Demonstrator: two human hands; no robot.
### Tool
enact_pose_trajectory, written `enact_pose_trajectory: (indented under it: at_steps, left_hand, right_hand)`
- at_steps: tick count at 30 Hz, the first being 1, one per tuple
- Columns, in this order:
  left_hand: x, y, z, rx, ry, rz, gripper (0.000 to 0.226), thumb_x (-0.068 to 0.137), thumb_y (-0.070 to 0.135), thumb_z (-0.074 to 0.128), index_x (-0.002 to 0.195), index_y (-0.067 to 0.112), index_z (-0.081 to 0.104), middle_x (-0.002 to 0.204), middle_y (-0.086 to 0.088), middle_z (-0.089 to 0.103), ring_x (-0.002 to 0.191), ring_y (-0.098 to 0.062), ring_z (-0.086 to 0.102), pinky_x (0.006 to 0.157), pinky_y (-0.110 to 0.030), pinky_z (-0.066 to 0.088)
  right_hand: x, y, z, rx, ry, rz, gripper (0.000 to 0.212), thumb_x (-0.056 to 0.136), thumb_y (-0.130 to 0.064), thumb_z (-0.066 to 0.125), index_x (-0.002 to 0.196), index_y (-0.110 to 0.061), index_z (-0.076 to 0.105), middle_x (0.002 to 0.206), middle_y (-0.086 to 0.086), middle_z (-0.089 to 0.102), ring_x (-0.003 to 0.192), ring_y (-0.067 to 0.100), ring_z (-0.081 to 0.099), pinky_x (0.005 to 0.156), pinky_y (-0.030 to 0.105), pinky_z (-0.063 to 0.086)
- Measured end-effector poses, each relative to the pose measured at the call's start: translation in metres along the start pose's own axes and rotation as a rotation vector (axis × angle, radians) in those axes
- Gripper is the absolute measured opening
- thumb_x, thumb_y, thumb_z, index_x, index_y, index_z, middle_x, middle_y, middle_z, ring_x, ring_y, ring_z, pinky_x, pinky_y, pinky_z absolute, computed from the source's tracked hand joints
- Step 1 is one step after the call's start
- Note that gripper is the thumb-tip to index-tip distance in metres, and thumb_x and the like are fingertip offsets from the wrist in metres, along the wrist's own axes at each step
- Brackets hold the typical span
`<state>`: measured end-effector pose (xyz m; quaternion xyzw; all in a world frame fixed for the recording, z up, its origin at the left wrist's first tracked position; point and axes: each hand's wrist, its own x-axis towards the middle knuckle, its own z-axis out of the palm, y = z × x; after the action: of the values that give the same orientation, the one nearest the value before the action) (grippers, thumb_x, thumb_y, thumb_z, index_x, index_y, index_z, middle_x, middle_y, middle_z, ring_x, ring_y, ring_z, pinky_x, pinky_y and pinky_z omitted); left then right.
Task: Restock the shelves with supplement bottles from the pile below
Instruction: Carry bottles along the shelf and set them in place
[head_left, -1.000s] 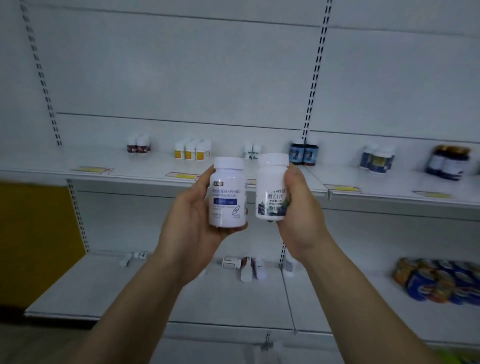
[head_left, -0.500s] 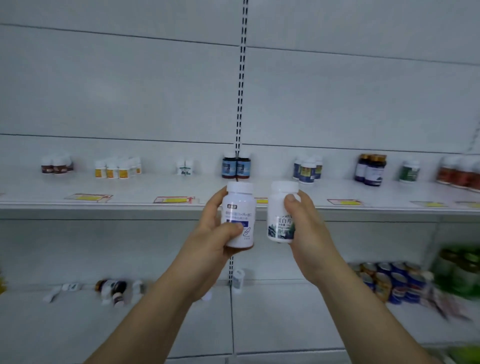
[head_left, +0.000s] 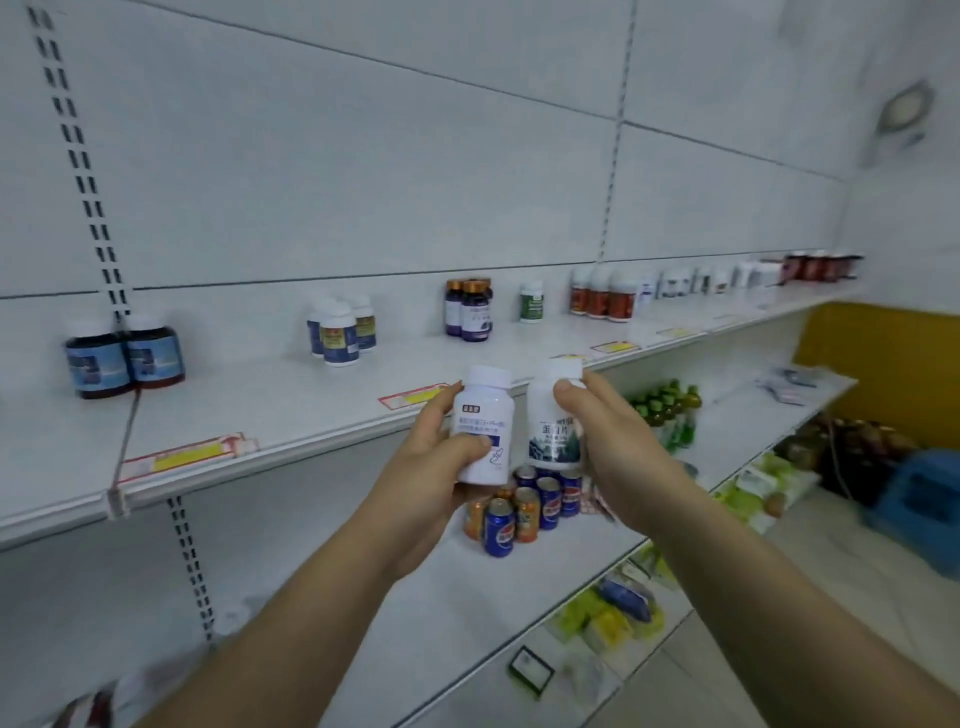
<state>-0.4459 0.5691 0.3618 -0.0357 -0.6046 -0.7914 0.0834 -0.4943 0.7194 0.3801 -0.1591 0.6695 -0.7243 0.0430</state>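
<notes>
Fingers of the left hand (head_left: 426, 467) curl round a white bottle with a blue label (head_left: 484, 426) — thumb across its front. The right hand (head_left: 608, 447) grips a white bottle with a mountain label (head_left: 555, 421), thumb near the cap. Both forearms reach forward, bottles upright and side by side, just before the upper shelf's front edge (head_left: 311, 441) — above the soda cans (head_left: 524, 504) on the lower shelf.

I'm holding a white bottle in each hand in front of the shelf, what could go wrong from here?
Both hands are full: the left hand and the right hand each grip a white bottle, so neither can steady anything. Setting one down could knock the standing shelf bottles. The left bottle and the right bottle carry different labels, so they may get shelved together wrongly.
</notes>
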Motion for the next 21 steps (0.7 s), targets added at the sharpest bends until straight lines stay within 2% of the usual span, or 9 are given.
enact_pose_trajectory:
  at_steps: [2,3,5,6,8,10,14,18,21]
  left_hand:
    - [0.018,-0.007,0.021,-0.031,-0.047,-0.014,0.048,0.093,-0.005,0.039,0.123,0.032,0.048,0.105,-0.004,0.065,0.093,-0.029,0.062,0.077,-0.041,0.052]
    - [0.027,-0.011,0.032,-0.045,-0.067,-0.023,0.047,0.094,-0.004,0.038,0.121,0.032,0.049,0.103,-0.004,0.066,0.092,-0.031,0.062,0.078,-0.043,0.051]
    - [0.045,-0.02,0.055,-0.07,-0.114,-0.036,0.046,0.094,-0.003,0.035,0.121,0.031,0.049,0.096,-0.003,0.069,0.088,-0.032,0.061,0.077,-0.045,0.048]
    - [0.054,-0.025,0.068,-0.076,-0.133,-0.037,0.046,0.094,-0.003,0.035,0.122,0.03,0.049,0.096,-0.004,0.068,0.086,-0.031,0.062,0.075,-0.044,0.048]
    - [0.074,-0.036,0.095,-0.086,-0.151,-0.036,0.044,0.094,-0.004,0.034,0.119,0.029,0.051,0.101,-0.006,0.066,0.085,-0.028,0.062,0.065,-0.036,0.054]
    - [0.097,-0.05,0.125,-0.089,-0.152,-0.036,0.045,0.093,-0.004,0.035,0.122,0.027,0.05,0.107,-0.009,0.063,0.087,-0.028,0.06,0.066,-0.037,0.055]
    - [0.147,-0.077,0.192,-0.083,-0.127,-0.022,0.049,0.093,-0.003,0.037,0.132,0.025,0.044,0.112,-0.013,0.061,0.089,-0.029,0.059,0.075,-0.044,0.05]
    - [0.192,-0.098,0.255,-0.11,-0.122,-0.017,0.045,0.093,-0.002,0.037,0.124,0.029,0.048,0.112,-0.012,0.062,0.089,-0.028,0.06,0.07,-0.04,0.052]
    - [0.227,-0.111,0.294,-0.124,-0.127,-0.006,0.043,0.093,-0.003,0.036,0.12,0.029,0.049,0.108,-0.01,0.063,0.085,-0.025,0.059,0.071,-0.039,0.049]
  right_hand:
    - [0.01,0.0,-0.026,-0.039,0.047,0.033,0.081,0.066,-0.068,0.062,0.137,-0.034,0.042,0.142,-0.002,0.049,0.123,0.026,0.052,0.104,0.056,0.04]
    - [0.014,-0.002,-0.039,-0.031,0.059,0.044,0.07,0.071,-0.065,0.061,0.131,-0.032,0.047,0.135,0.002,0.055,0.119,0.027,0.056,0.102,0.057,0.042]
    - [0.027,-0.004,-0.068,0.019,0.106,0.051,0.033,0.091,-0.047,0.052,0.118,-0.027,0.055,0.116,0.005,0.065,0.104,0.026,0.064,0.098,0.053,0.047]
    - [0.033,-0.004,-0.084,0.031,0.117,0.057,0.025,0.096,-0.041,0.048,0.115,-0.026,0.056,0.11,0.006,0.067,0.1,0.025,0.066,0.095,0.05,0.05]
    - [0.042,-0.005,-0.116,0.021,0.112,0.041,0.027,0.098,-0.038,0.045,0.119,-0.023,0.054,0.106,0.005,0.069,0.095,0.023,0.068,0.087,0.043,0.055]
    - [0.055,-0.003,-0.152,-0.018,0.102,0.03,0.027,0.098,-0.039,0.045,0.12,-0.024,0.053,0.106,0.004,0.07,0.092,0.021,0.069,0.076,0.036,0.056]
    - [0.088,-0.002,-0.232,-0.043,0.137,0.017,0.03,0.097,-0.04,0.048,0.122,-0.024,0.052,0.103,0.002,0.07,0.097,0.024,0.068,0.094,0.049,0.051]
    - [0.122,-0.002,-0.301,-0.055,0.142,0.024,0.025,0.098,-0.04,0.045,0.116,-0.026,0.054,0.102,0.001,0.07,0.095,0.022,0.068,0.091,0.046,0.052]
    - [0.152,-0.002,-0.344,-0.068,0.161,0.03,0.029,0.098,-0.04,0.044,0.121,-0.024,0.052,0.108,0.005,0.067,0.097,0.023,0.067,0.095,0.049,0.05]
